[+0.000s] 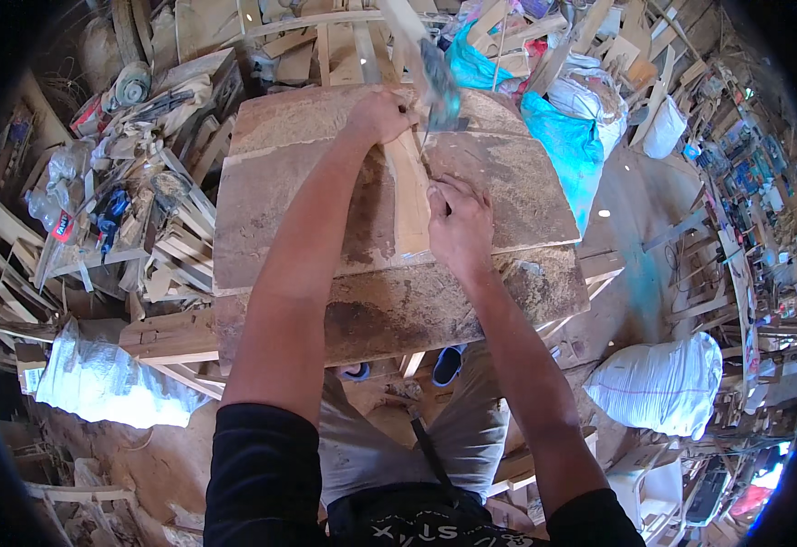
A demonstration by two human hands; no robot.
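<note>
A pale, curved wooden piece (408,196) lies lengthwise on a worn wooden work table (289,214). My left hand (380,117) is closed round its far end, fingers curled over the edge. Closer to me, my right hand (460,219) grips the right side of the same piece with bent fingers, the thumb along its edge. A thin saw blade (429,139) stands upright just beyond my right hand, against the wood's right edge. Above it hangs a blurred greenish saw guide (439,87).
Sawdust coats the table's near plank (398,314). Wood offcuts (184,210) are heaped at the left, near a plastic bottle (47,211). Blue plastic sheeting (567,146) hangs by the table's far right corner. A stuffed white sack (663,383) sits on the floor at right.
</note>
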